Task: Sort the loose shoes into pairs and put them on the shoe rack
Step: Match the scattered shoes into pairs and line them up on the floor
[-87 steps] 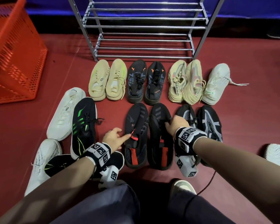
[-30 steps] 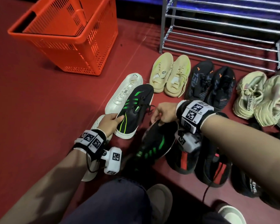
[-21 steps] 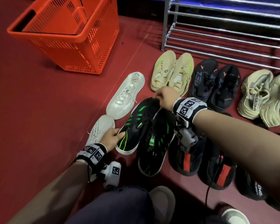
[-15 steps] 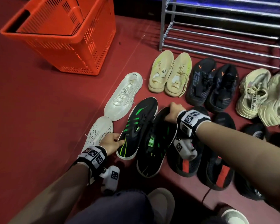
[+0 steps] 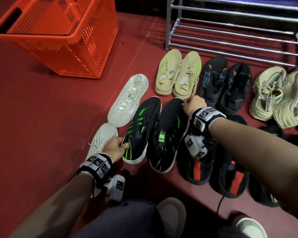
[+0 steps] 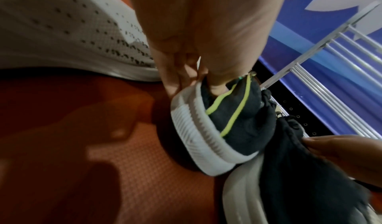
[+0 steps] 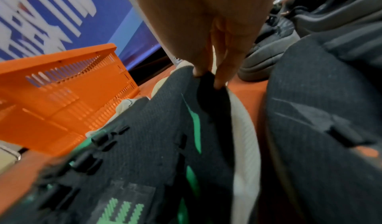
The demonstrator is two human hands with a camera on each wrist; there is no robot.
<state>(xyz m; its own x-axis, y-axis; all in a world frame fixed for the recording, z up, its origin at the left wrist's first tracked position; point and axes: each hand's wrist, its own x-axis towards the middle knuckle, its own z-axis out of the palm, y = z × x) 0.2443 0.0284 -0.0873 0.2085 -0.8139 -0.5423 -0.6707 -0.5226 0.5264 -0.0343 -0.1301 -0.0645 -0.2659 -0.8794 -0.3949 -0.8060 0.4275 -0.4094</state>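
Observation:
Two black shoes with green stripes lie side by side on the red floor, toes pointing away from me. My left hand [image 5: 122, 145] grips the heel of the left shoe [image 5: 143, 124]; in the left wrist view the left hand [image 6: 198, 83] has its thumb inside the collar of that shoe [image 6: 233, 119]. My right hand [image 5: 185, 104] pinches the toe of the right shoe [image 5: 169, 134]; the right wrist view shows the right hand [image 7: 206, 78] nipping the toe fabric of this shoe [image 7: 165, 129]. The metal shoe rack [image 5: 230, 33] stands empty at the back right.
Two white shoes [image 5: 127, 100] [image 5: 101, 140] lie left of my hands. Beyond are a beige pair [image 5: 177, 73], a dark pair [image 5: 225, 83] and a cream pair [image 5: 279, 95]. Black shoes with red tabs [image 5: 213, 167] lie under my right arm. An orange basket [image 5: 62, 36] stands at the back left.
My right hand has brought the second black-and-green shoe forward and laid it beside the first. My left hand has drawn the first one back, so the two are lined up.

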